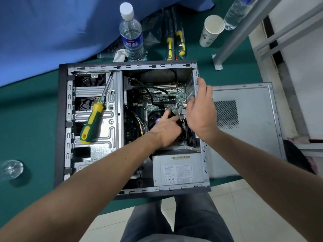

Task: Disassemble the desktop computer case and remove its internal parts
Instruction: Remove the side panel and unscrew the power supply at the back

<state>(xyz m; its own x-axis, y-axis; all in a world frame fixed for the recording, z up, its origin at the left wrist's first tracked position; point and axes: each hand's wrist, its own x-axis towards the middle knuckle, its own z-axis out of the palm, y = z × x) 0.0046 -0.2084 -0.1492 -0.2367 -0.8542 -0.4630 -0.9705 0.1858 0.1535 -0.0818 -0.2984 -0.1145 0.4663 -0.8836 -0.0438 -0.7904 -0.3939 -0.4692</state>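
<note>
Head view, all positions relative to the case (61,119), which lies open-side-up on the green bench (26,119).

My left hand (167,130) is down on the CPU cooler fan (154,117), mid-board just above the power supply (176,170). Left grip: fingers curled around the fan's right edge, holding it. My right hand (199,110) is at the case's rear wall, fingers loose and spread, thumb up against the rear rim (195,74). Right grip: wide, holding nothing.

Step in hand, my read: pulling the cooler off the motherboard (167,96).

How I do it well:
- Confirm all cooler screws are out; I can't see them under my hands.
- Unplug the fan lead first; the connector isn't visible from here.
- Brace the case with the right hand on the rear wall.
- Twist slightly to break the paste, then lift straight up.
- Keep clear of the yellow wire bundle (141,124) left of the fan.

Screwdriver (92,121) rests on the drive cage (111,95), left half of the case, within reach. Side panel (250,130) lies right of the case.
</note>
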